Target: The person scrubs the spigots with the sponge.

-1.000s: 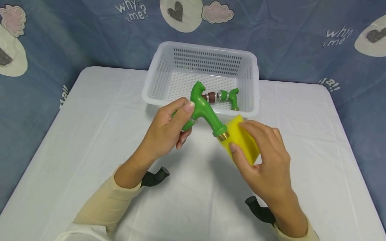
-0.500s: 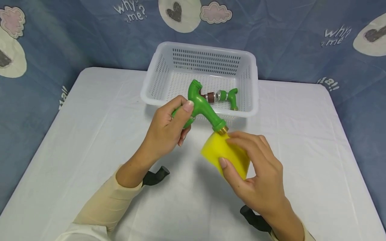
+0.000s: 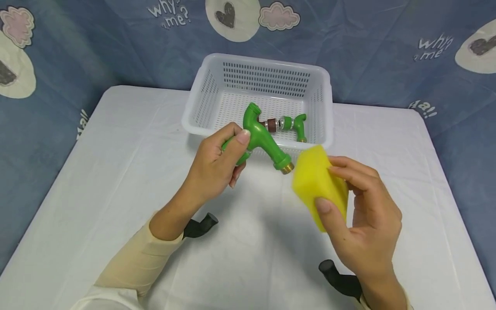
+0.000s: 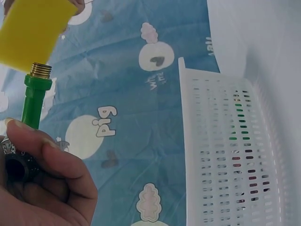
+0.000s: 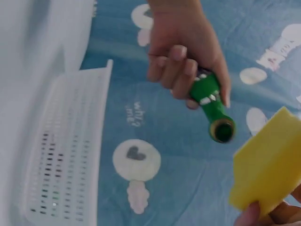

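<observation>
My left hand (image 3: 215,165) grips a green faucet (image 3: 263,137) by its handle end, thumb on top. The brass-threaded end of the faucet points down and to the right in the head view. A yellow sponge (image 3: 319,183) is pinched between the thumb and fingers of my right hand (image 3: 368,215). Between the sponge and the brass thread lies a narrow gap in the head view. The faucet's round hollow end (image 5: 223,130) faces the right wrist view, with the sponge to its right.
Behind the hands stands a white plastic basket (image 3: 327,103). Inside it lie a smaller green faucet (image 3: 299,127) and a brown-ringed fitting (image 3: 272,125). A white cloth covers the table (image 3: 116,172), and a blue printed curtain (image 3: 348,38) hangs at the back.
The sponge in my right hand first moved down and left under the brass thread, then back up and right, off the faucet's end. The left hand and faucet have barely moved.
</observation>
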Motion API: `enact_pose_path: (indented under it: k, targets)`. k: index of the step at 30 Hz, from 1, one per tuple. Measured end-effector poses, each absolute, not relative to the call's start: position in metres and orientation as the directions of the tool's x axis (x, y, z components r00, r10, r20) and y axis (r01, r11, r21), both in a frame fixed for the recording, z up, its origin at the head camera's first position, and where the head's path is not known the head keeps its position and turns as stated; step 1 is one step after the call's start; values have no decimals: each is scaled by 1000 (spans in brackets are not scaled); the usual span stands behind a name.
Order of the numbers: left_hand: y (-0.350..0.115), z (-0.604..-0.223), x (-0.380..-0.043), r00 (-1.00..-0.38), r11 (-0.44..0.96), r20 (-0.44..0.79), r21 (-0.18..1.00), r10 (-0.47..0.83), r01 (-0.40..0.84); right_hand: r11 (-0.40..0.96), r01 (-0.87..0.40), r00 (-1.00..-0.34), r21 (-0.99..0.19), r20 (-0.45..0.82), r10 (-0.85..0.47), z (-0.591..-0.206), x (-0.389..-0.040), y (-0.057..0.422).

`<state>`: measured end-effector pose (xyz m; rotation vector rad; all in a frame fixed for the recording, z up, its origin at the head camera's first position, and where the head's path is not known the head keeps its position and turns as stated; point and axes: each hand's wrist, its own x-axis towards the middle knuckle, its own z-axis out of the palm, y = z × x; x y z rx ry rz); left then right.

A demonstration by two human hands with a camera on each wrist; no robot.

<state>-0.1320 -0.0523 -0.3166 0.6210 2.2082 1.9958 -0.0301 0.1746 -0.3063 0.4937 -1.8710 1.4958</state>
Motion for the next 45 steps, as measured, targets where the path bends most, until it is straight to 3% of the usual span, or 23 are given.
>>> enact_pose_path:
  k: [4,8,16,24,37,45]
  targets:
    - [-53,-315,-130,-912,61,171,976,374,208,551,-600,-660,-580,748,68,-310,-36,170]
    - [-54,-314,-130,-911,56,167,978,377,202,649,-549,-651,-526,757,63,-315,-43,173]
    - [-55,-314,-131,-905,46,197,972,376,231,693,-480,-662,-538,740,117,-316,-47,183]
    - [-55,-314,-132,-910,61,202,969,363,239,705,-492,-659,-510,748,81,-317,-41,175]
    - [-55,-313,-132,-921,98,182,969,344,228,669,-605,-567,-432,823,18,-314,-36,164]
    - [-55,-313,-131,-916,84,168,974,365,212,704,-513,-640,-491,765,67,-315,-44,182]
